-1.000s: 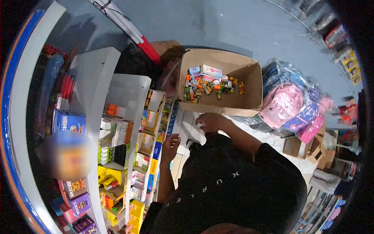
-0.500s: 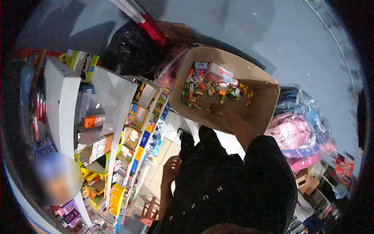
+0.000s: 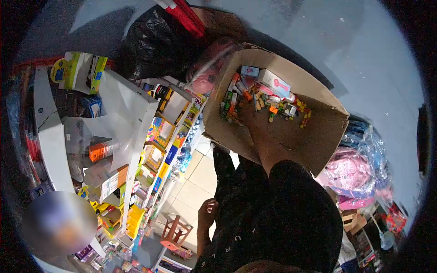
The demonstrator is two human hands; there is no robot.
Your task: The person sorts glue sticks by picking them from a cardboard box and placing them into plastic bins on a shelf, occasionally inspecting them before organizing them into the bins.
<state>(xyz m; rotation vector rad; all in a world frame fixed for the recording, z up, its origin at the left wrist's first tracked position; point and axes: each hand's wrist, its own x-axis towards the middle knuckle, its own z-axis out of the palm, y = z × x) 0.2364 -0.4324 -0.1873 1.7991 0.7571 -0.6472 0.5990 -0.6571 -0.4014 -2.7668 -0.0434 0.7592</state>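
A large open cardboard box point(image 3: 314, 148) holds a heap of small items at its far left end. My right hand point(image 3: 248, 113) reaches down inside, touching or just above the small cartons point(image 3: 233, 98); its fingers are too dark and mixed with the items to make out. Close by are a white box with a pink spoon picture point(image 3: 275, 83), a light blue carton point(image 3: 250, 71) and small yellow-capped pieces point(image 3: 304, 116). My left hand point(image 3: 208, 213) hangs beside my dark clothing, fingers curled, with no object showing in it.
Shelves point(image 3: 145, 136) of packaged goods line the left. Behind the box lie a black plastic bag point(image 3: 152, 45) and a red-wrapped bundle point(image 3: 186, 18). Pink plastic-wrapped bags point(image 3: 348, 168) sit at right. A reddish-brown stool point(image 3: 175, 232) stands on the tiled floor.
My right hand has moved left and farther into the heap of items. The view has shifted, so the box sits farther right. My left hand stays low, with fingers still curled.
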